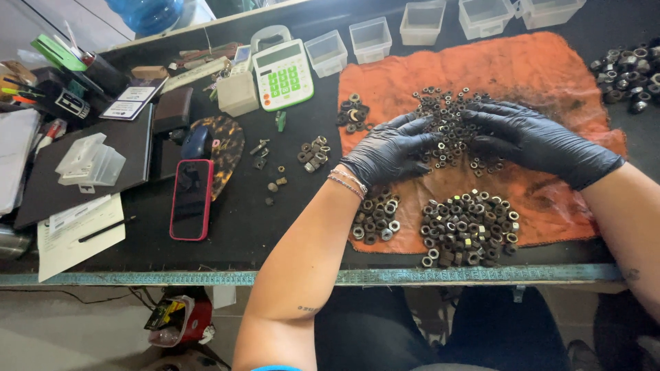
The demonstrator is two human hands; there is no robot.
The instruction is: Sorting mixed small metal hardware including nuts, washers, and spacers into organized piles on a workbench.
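Both gloved hands are laid flat, fingers spread and grip released, on a scattered heap of small nuts (450, 127): the left hand (388, 151) on its left edge, the right hand (529, 137) on its right. The heap is spread on an orange cloth (550, 69), where two sorted piles (467, 230) are set nearer the person. The cloth is laid on a dark table (247, 227) edged by a measuring tape. Clear plastic boxes (371, 38), a white calculator (283, 74) and a red-cased phone (191, 199) are seen further off.
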